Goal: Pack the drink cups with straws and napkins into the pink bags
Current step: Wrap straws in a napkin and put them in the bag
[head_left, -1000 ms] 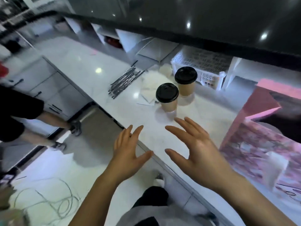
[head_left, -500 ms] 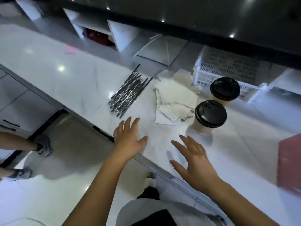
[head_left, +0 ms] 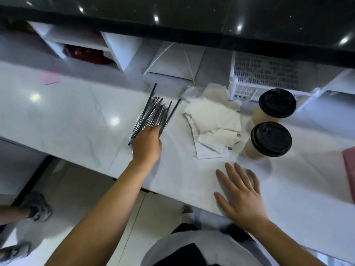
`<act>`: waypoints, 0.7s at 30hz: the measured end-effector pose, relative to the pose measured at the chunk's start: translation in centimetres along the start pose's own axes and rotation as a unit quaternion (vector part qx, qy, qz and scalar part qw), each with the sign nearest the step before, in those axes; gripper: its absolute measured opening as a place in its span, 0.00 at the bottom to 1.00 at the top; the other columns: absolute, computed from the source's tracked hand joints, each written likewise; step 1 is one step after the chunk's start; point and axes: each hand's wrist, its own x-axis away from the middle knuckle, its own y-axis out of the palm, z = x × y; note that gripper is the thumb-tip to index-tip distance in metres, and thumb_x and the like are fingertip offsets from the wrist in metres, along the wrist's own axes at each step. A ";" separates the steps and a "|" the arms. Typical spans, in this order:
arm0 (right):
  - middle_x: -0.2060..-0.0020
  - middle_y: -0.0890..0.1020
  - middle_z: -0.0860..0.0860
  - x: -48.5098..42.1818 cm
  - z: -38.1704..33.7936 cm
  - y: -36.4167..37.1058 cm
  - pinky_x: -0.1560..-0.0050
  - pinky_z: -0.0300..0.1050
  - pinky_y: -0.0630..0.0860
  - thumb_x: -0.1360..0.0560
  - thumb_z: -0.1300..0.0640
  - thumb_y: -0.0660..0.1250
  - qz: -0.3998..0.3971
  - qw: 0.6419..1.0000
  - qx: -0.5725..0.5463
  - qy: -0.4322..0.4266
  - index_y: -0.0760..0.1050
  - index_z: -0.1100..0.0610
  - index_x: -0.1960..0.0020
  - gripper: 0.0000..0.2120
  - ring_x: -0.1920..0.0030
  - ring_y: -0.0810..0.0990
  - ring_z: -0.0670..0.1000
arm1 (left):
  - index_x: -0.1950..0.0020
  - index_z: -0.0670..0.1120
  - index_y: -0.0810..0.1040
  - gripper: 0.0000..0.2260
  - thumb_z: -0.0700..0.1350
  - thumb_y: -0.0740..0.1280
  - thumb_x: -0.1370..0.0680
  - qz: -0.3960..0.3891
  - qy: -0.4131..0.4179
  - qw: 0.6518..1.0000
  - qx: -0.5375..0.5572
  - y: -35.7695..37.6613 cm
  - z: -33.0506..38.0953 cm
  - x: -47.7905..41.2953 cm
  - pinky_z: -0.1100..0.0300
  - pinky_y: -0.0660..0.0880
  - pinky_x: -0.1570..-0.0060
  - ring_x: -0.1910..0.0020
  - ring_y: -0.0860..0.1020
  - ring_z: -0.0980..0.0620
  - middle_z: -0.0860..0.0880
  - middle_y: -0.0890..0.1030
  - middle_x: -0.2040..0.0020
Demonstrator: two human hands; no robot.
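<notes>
A pile of black wrapped straws point(head_left: 153, 112) lies on the white counter point(head_left: 67, 116). My left hand point(head_left: 147, 144) rests on the pile's near end, its fingertips hidden among the straws. Loose white napkins point(head_left: 213, 121) are heaped to the right of the straws. Two paper cups with black lids stand beyond them, one nearer point(head_left: 270, 139) and one farther point(head_left: 276, 102). My right hand point(head_left: 242, 194) hovers flat over the counter just in front of the nearer cup, fingers spread, holding nothing. Only an edge of a pink bag point(head_left: 349, 166) shows at the far right.
A white perforated basket point(head_left: 265, 75) sits behind the cups under a dark upper ledge. White shelf compartments point(head_left: 80, 41) line the back, one holding something dark red. Another person's feet point(head_left: 36, 208) stand on the floor at the left, below the counter edge.
My left hand has reached forward from the counter's edge onto the straws. The right hand stays spread near the front cup. The view has swung left, so the pink bag is nearly out of frame.
</notes>
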 end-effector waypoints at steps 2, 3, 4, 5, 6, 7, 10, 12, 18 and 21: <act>0.23 0.67 0.53 0.0 0.0 0.2 0.24 0.63 0.53 0.21 0.36 0.54 0.009 1.000 -0.002 0.001 0.69 0.49 0.25 0.29 0.21 0.58 0.56 | 0.34 0.47 0.78 0.20 0.34 0.66 0.24 0.008 -0.007 1.000 0.024 0.1 -0.2 -0.3 0.46 0.78 0.49 0.45 0.81 0.38 0.42 0.82 0.43; 0.23 0.67 0.53 -0.1 0.0 0.3 0.24 0.64 0.54 0.21 0.37 0.54 0.014 1.000 -0.003 0.000 0.69 0.49 0.25 0.29 0.21 0.58 0.56 | 0.33 0.48 0.78 0.20 0.35 0.66 0.24 0.010 -0.011 0.999 0.034 0.1 -0.3 -0.4 0.47 0.78 0.48 0.45 0.81 0.39 0.43 0.83 0.43; 0.23 0.67 0.53 -0.2 0.0 0.3 0.24 0.64 0.54 0.21 0.37 0.55 0.017 1.000 -0.005 -0.001 0.70 0.49 0.26 0.29 0.21 0.58 0.56 | 0.33 0.48 0.77 0.20 0.35 0.66 0.24 0.011 -0.017 0.999 0.043 0.1 -0.4 -0.4 0.48 0.77 0.48 0.45 0.81 0.40 0.44 0.83 0.43; 0.23 0.67 0.53 -0.2 0.0 0.5 0.24 0.64 0.54 0.22 0.37 0.55 0.023 1.000 -0.005 -0.004 0.70 0.49 0.26 0.29 0.21 0.59 0.57 | 0.33 0.48 0.78 0.20 0.36 0.67 0.23 0.010 -0.025 0.998 0.054 0.0 -0.5 -0.5 0.50 0.77 0.48 0.45 0.81 0.41 0.45 0.84 0.43; 0.24 0.67 0.53 -0.2 0.0 0.5 0.24 0.64 0.54 0.22 0.37 0.56 0.027 1.000 -0.006 -0.007 0.70 0.50 0.26 0.28 0.21 0.59 0.57 | 0.33 0.48 0.78 0.19 0.37 0.67 0.23 0.007 -0.035 0.997 0.067 0.0 -0.7 -0.5 0.51 0.76 0.49 0.45 0.81 0.42 0.46 0.84 0.43; 0.24 0.68 0.53 -0.3 0.0 0.6 0.25 0.65 0.55 0.22 0.38 0.56 0.032 0.999 -0.008 -0.010 0.71 0.50 0.27 0.28 0.21 0.60 0.57 | 0.33 0.48 0.78 0.18 0.37 0.68 0.23 0.006 -0.044 0.996 0.081 -0.2 -0.7 -0.5 0.51 0.76 0.49 0.45 0.81 0.43 0.47 0.84 0.44; 0.25 0.69 0.54 -0.3 0.1 0.6 0.25 0.65 0.56 0.22 0.38 0.57 0.045 0.999 -0.012 -0.013 0.72 0.51 0.27 0.28 0.22 0.61 0.57 | 0.37 0.48 0.80 0.16 0.39 0.69 0.24 0.017 -0.075 0.989 0.124 -0.7 -0.6 0.0 0.53 0.77 0.51 0.48 0.82 0.44 0.49 0.85 0.46; 0.25 0.69 0.54 -0.3 0.1 0.6 0.25 0.66 0.56 0.21 0.38 0.56 0.048 0.999 -0.015 -0.015 0.72 0.51 0.27 0.28 0.22 0.62 0.58 | 0.39 0.51 0.81 0.14 0.41 0.70 0.24 0.022 -0.109 0.983 0.144 -0.8 -0.5 0.3 0.54 0.77 0.52 0.49 0.82 0.46 0.51 0.85 0.47; 0.24 0.68 0.53 -0.3 0.5 0.6 0.24 0.64 0.53 0.22 0.38 0.57 0.036 0.999 -0.026 -0.019 0.71 0.50 0.27 0.27 0.22 0.60 0.57 | 0.47 0.50 0.84 0.13 0.37 0.76 0.29 0.013 -0.213 0.927 0.310 -1.6 0.8 1.4 0.53 0.80 0.46 0.52 0.84 0.48 0.53 0.83 0.56; 0.23 0.67 0.53 -0.3 1.0 0.3 0.23 0.61 0.49 0.22 0.38 0.55 0.002 0.998 -0.050 -0.027 0.70 0.49 0.26 0.28 0.21 0.58 0.56 | 0.51 0.52 0.83 0.14 0.34 0.76 0.29 0.027 -0.244 0.902 0.354 -1.7 1.8 2.0 0.53 0.80 0.46 0.52 0.84 0.47 0.54 0.83 0.58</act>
